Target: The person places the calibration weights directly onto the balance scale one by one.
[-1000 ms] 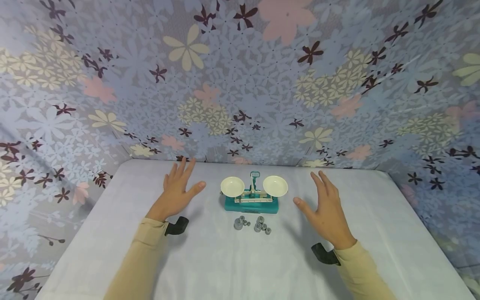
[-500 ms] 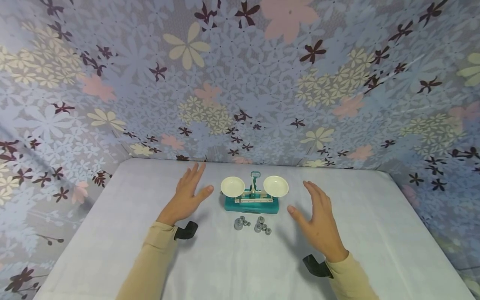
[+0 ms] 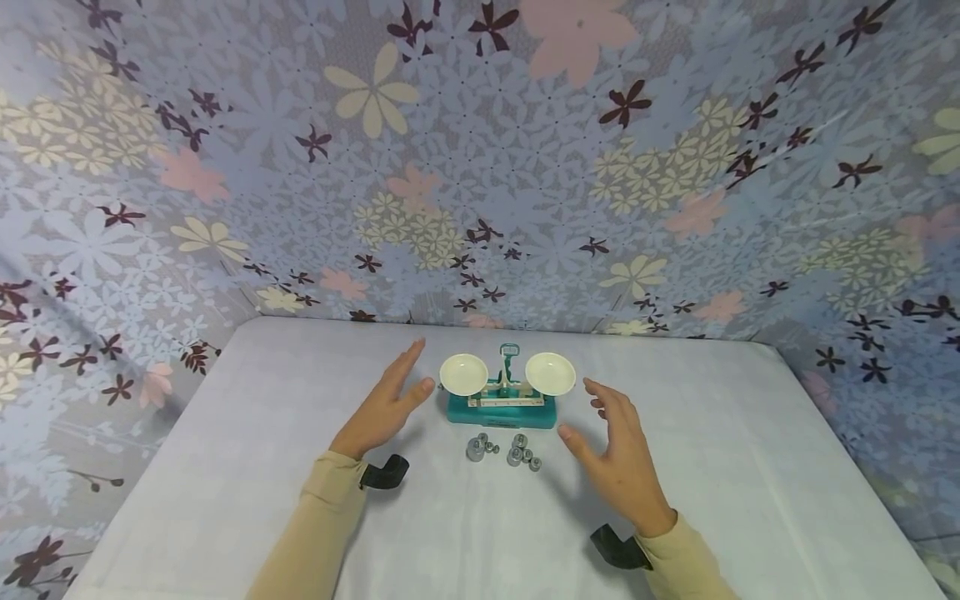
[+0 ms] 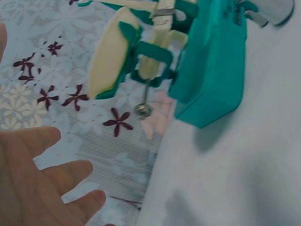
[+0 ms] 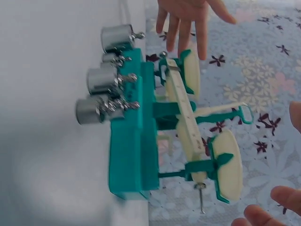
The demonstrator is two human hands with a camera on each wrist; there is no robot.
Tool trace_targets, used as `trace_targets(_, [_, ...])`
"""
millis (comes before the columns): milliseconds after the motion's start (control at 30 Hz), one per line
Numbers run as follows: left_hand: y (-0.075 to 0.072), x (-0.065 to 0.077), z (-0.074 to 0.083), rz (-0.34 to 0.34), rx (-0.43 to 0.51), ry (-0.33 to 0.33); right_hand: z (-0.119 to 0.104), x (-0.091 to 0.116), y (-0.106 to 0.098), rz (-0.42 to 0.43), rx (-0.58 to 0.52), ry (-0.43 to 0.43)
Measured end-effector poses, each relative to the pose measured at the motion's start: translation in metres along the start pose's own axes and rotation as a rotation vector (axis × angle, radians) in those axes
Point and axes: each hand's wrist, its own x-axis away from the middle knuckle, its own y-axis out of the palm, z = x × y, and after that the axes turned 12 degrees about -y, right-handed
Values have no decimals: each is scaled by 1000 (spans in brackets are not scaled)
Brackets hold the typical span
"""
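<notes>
A small green balance scale (image 3: 501, 414) with two cream pans stands toward the back of the table. In front of its base sit silver weights in two clusters, a left cluster (image 3: 476, 450) and a right cluster (image 3: 514, 456); the right wrist view shows the knobbed metal weights (image 5: 102, 80) close up. My left hand (image 3: 378, 412) hovers beside the left pan (image 3: 463, 375), fingers extended and thumb apart, holding nothing. On the other side, my right hand (image 3: 618, 462) is held near the right pan (image 3: 551, 374), its fingers relaxed, thumb toward the weights, also holding nothing.
A pale cloth covers the table (image 3: 225, 467). Behind it and at both sides hangs a floral curtain (image 3: 525, 208). Each wrist carries a black strap mount, the left mount (image 3: 385, 472) and the right mount (image 3: 619, 547).
Both hands have moved inward toward the scale, the left going right and the right going left, each also coming slightly nearer the person. The scale and weights stay in place.
</notes>
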Motion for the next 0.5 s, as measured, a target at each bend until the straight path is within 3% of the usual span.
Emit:
trace_targets(300, [13, -5, -7, -26, 113, -30, -2, 5, 14, 13, -44, -33])
trace_targets(500, [21, -8, -16, -16, 121, -6, 0, 12, 26, -8, -184, 20])
